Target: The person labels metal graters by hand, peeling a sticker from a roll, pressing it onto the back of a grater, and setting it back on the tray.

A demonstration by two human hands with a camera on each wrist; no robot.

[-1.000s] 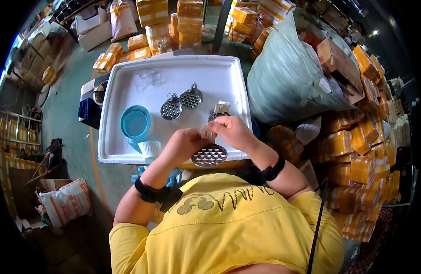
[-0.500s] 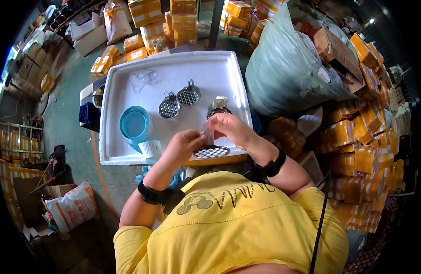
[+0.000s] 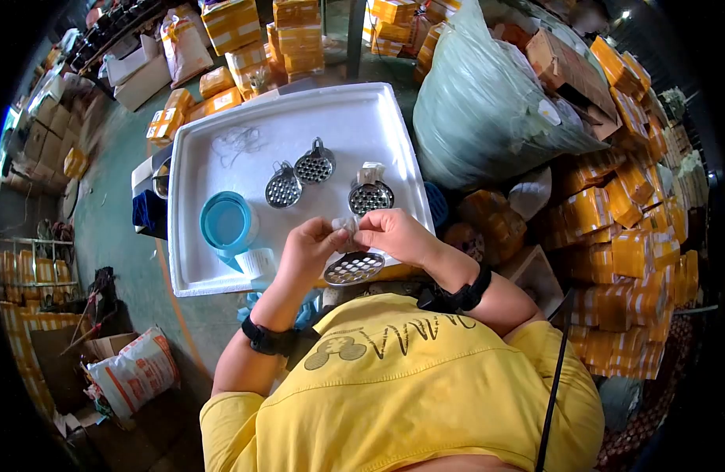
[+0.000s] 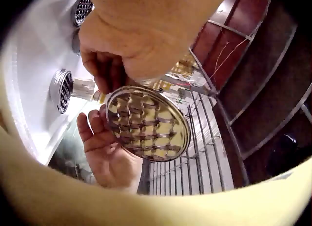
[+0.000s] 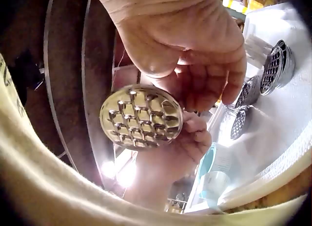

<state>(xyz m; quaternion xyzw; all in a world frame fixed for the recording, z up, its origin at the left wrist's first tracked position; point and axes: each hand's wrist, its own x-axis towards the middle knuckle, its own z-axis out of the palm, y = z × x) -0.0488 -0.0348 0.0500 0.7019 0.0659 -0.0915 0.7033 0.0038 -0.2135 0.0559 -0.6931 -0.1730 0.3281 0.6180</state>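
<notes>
Both hands meet over the front edge of a white foam tray (image 3: 191, 271). Between fingertips and thumbs, the left hand (image 3: 311, 245) and the right hand (image 3: 398, 236) pinch a whitish wrapped tab (image 3: 344, 226) from either side. Below the tab hangs a round perforated metal disc (image 3: 355, 268), its lattice face shown large in the left wrist view. Just beyond the right hand lies a stack of similar metal discs (image 3: 370, 197) with a pale wrapped tab. Farther left on the tray are two more lots of discs (image 3: 284, 189) with wire-like loops. Fingers partly hide the tab.
A light-blue round roll (image 3: 226, 222) with a white label (image 3: 256, 263) at its loose end sits at the tray's left. Thin tangled wire (image 3: 237, 144) lies at the back. A big pale-green sack (image 3: 488, 102) and orange-taped parcels (image 3: 614, 259) crowd the right side.
The right hand has come down and in, so both sets of fingertips now meet at the tab. The held disc has tilted back and forth. More of the stack beyond the right hand shows.
</notes>
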